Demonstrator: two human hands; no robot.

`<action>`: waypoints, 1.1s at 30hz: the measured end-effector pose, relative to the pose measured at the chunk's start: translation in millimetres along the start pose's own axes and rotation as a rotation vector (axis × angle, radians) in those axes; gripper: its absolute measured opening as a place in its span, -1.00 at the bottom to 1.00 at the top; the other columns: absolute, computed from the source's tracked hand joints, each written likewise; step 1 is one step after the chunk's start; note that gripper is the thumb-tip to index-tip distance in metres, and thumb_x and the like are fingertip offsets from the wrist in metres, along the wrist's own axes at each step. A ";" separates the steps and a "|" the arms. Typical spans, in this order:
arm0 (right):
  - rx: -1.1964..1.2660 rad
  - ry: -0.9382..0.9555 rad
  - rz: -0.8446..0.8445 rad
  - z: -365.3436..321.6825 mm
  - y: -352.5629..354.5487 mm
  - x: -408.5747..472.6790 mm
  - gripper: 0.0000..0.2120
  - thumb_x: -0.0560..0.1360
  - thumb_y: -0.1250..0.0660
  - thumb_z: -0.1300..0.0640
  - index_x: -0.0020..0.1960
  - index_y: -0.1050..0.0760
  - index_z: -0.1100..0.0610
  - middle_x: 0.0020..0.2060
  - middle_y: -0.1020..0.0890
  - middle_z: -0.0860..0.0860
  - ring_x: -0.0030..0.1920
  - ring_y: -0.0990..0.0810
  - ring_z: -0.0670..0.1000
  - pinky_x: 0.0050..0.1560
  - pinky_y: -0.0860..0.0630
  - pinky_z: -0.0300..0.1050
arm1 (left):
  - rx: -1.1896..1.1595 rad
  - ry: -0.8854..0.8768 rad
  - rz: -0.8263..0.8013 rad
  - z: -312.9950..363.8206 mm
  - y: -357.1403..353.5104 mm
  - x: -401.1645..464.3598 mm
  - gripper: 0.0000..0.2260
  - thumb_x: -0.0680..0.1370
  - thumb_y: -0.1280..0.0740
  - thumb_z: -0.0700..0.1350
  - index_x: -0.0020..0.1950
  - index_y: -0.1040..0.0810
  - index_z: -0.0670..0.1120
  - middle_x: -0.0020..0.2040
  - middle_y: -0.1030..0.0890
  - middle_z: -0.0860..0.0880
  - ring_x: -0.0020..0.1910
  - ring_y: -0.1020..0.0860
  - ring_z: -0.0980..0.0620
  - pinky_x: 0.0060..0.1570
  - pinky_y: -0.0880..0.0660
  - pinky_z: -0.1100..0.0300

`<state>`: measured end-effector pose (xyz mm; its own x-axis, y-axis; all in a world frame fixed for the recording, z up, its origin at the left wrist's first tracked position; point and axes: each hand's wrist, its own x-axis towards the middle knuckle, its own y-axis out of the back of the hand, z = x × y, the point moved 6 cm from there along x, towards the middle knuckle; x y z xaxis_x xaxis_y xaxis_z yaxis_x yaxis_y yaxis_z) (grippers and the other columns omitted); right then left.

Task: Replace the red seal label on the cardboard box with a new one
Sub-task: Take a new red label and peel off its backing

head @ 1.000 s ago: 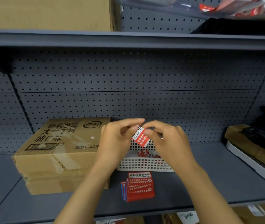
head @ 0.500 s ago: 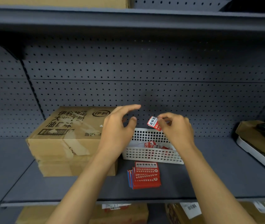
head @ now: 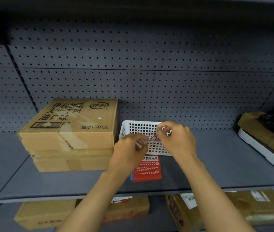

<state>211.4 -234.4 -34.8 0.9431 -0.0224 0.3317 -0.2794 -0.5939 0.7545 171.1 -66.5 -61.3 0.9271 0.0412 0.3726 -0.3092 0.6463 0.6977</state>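
over the white basket [head: 139, 127] at the shelf's centre, both hands, left [head: 129, 148] and right [head: 176, 139], pinch a small red seal label [head: 152, 137]; thin and limp, best held by its edges. the cardboard box [head: 69, 131] sits at nine o'clock.

The cardboard box [head: 69, 129] is brown paper board, dull and a bit rough, with shiny clear tape on it. The basket [head: 139, 127] is white plastic full of little holes. The shelf [head: 216, 164] is smooth grey metal, not shiny. The stack of red labels [head: 148, 171] is glossy paper.
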 end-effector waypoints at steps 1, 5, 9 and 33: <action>-0.007 -0.020 -0.009 4.0 -1.5 -5.0 -0.88 0.54 -0.36 -0.09 -0.06 -0.68 -0.13 -0.25 -0.66 -0.19 -0.22 -0.64 -0.08 -0.20 -0.53 -0.16 | 0.038 0.023 -0.026 -5.3 -7.2 -3.0 -0.86 0.54 -0.41 -0.03 0.08 -0.65 0.09 0.02 -0.71 0.11 -0.13 -0.65 0.19 -0.09 -0.57 0.31; -0.093 -0.110 -0.089 30.7 -22.2 -24.3 -0.55 0.51 -0.35 -0.19 -0.37 -0.58 0.13 -0.43 -0.65 -0.04 -0.34 -0.63 0.00 -0.25 -0.60 -0.12 | 0.130 0.048 -0.081 -20.0 -30.8 -13.8 -0.83 0.55 -0.40 -0.02 0.11 -0.68 0.01 0.09 -0.71 0.05 -0.02 -0.67 0.06 -0.06 -0.52 0.25; -0.155 -0.181 -0.242 53.2 -50.8 -38.8 -0.65 0.54 -0.32 -0.13 -0.33 -0.58 0.03 -0.28 -0.67 -0.04 -0.17 -0.67 0.08 -0.19 -0.58 -0.07 | 0.172 0.042 -0.074 -29.0 -43.0 -18.9 -0.80 0.54 -0.40 -0.04 0.13 -0.68 -0.03 0.13 -0.69 -0.03 0.07 -0.65 -0.02 0.05 -0.57 0.13; -0.071 -0.162 -0.144 52.5 -75.1 -60.4 -0.69 0.53 -0.41 -0.03 0.26 -0.61 -0.09 0.20 -0.60 -0.08 0.27 -0.47 0.01 0.12 -0.56 -0.01 | 0.123 0.014 0.009 -46.9 -65.6 -39.6 -0.67 0.44 -0.52 -0.16 0.20 -0.67 -0.06 0.10 -0.71 -0.09 0.13 -0.63 -0.16 0.18 -0.54 0.04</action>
<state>184.9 -230.7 -141.2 0.9891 -0.0738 0.1271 -0.1468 -0.5424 0.8272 164.7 -74.8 -150.6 0.9269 0.0575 0.3710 -0.3400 0.5472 0.7648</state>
